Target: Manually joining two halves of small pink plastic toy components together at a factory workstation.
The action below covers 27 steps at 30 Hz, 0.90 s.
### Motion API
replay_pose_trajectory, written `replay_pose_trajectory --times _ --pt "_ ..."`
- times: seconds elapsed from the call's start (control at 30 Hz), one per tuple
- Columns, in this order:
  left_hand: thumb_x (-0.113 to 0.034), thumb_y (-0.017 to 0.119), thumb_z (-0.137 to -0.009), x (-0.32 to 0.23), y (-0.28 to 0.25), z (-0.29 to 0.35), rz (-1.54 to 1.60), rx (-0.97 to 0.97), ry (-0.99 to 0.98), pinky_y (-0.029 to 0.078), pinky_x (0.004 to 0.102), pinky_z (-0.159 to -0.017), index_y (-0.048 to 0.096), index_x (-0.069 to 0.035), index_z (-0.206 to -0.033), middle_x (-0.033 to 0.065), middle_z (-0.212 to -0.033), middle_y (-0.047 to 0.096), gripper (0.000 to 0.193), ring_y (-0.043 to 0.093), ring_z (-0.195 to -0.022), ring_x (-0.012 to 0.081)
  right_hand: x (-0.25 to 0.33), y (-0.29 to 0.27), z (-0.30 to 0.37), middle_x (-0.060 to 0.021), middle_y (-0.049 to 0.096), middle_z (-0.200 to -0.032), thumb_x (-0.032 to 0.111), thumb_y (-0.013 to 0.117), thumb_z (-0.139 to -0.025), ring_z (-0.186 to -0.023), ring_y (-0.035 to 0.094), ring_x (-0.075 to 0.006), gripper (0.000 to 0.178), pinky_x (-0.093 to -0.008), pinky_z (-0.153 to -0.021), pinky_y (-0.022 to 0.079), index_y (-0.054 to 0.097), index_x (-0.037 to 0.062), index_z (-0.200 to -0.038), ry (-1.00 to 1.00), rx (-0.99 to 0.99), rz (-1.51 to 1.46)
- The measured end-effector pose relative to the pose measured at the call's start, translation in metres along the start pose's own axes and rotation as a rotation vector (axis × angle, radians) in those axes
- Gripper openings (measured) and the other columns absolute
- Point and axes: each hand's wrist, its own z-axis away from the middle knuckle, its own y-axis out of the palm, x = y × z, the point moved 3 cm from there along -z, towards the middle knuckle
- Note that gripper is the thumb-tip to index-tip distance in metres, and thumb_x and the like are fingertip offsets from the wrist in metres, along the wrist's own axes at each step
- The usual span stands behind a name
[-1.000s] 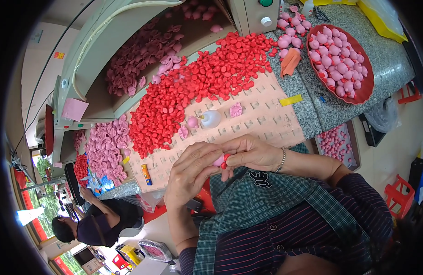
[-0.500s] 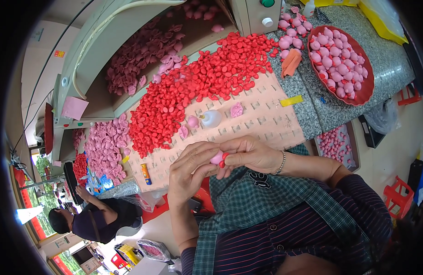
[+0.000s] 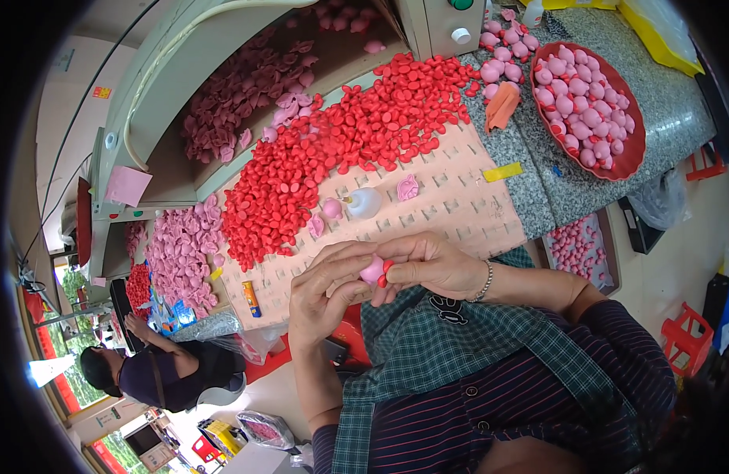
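Between my hands is a small round pink rubber figure (image 3: 372,270) with a red piece (image 3: 385,272) on its right side. My left hand (image 3: 326,291) has its fingers closed round the pink part. My right hand (image 3: 424,265), a bracelet at its wrist, pinches the red piece between thumb and fingers; its fingertips are partly hidden. On the perforated pinkish mat (image 3: 451,197) beyond my hands stand a white squeeze bottle (image 3: 364,204), a pink ball (image 3: 332,208) and loose pink pieces (image 3: 408,188). A wide heap of red rubber pieces (image 3: 301,182) lies behind them.
Pink pieces are heaped (image 3: 179,257) at the left, near a yellow-orange tube (image 3: 251,299). A red bowl (image 3: 639,150) of pink figures stands far right by an orange cloth (image 3: 502,107). An open-fronted machine (image 3: 167,103) borders the mat. A co-worker (image 3: 163,371) sits left.
My hands stay nearly in place; the pink figure has turned slightly in my fingers. The co-worker at the left has shifted a little.
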Motion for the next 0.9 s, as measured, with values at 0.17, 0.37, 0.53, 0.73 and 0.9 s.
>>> replay_pose_trajectory --times 0.17,0.37,0.53,0.73,0.9 --pt "-0.003 0.076 -0.076 0.003 0.002 0.001 0.051 -0.044 -0.001 0.053 0.0393 -0.091 0.068 0.001 -0.107 0.0180 -0.112 0.070 0.033 0.065 -0.107 0.0319 0.001 0.003 0.000 -0.0174 0.067 -0.113 0.009 0.053 -0.101 -0.099 0.069 -0.0263 0.040 -0.0355 -0.086 0.057 0.048 -0.0041 -0.139 -0.011 0.003 0.010" --pt "-0.001 0.077 -0.075 -0.004 0.007 0.001 -0.090 -0.104 0.043 0.052 0.0402 -0.093 0.067 0.001 -0.110 0.0196 -0.113 0.069 0.037 0.065 -0.110 0.0340 0.002 0.006 0.001 -0.0167 0.066 -0.114 0.008 0.053 -0.101 -0.099 0.069 -0.0246 0.038 -0.0366 -0.088 0.058 0.049 -0.0031 -0.137 -0.015 -0.076 0.008" --pt "0.003 0.078 -0.072 -0.015 0.024 -0.008 -0.219 -0.170 0.117 0.053 0.0420 -0.092 0.062 0.000 -0.116 0.0209 -0.114 0.068 0.047 0.065 -0.108 0.0366 0.002 0.006 0.001 -0.0132 0.066 -0.117 0.004 0.055 -0.099 -0.104 0.068 -0.0200 0.035 -0.0351 -0.090 0.058 0.052 -0.0014 -0.134 -0.056 -0.174 -0.088" --pt "0.005 0.079 -0.070 -0.007 0.031 -0.003 -0.368 -0.289 0.271 0.055 0.0447 -0.089 0.060 0.001 -0.116 0.0215 -0.111 0.068 0.049 0.067 -0.101 0.0384 0.000 0.010 -0.001 -0.0129 0.065 -0.120 0.000 0.056 -0.098 -0.108 0.066 -0.0192 0.038 -0.0340 -0.092 0.058 0.051 -0.0014 -0.135 -0.061 -0.139 -0.102" --pt "0.003 0.079 -0.072 -0.004 0.031 -0.001 -0.386 -0.282 0.279 0.056 0.0462 -0.088 0.060 0.003 -0.114 0.0220 -0.108 0.069 0.046 0.067 -0.100 0.0385 0.004 0.012 0.001 -0.0131 0.064 -0.122 -0.002 0.057 -0.096 -0.110 0.065 -0.0178 0.041 -0.0327 -0.094 0.056 0.050 -0.0017 -0.136 -0.063 -0.129 -0.078"
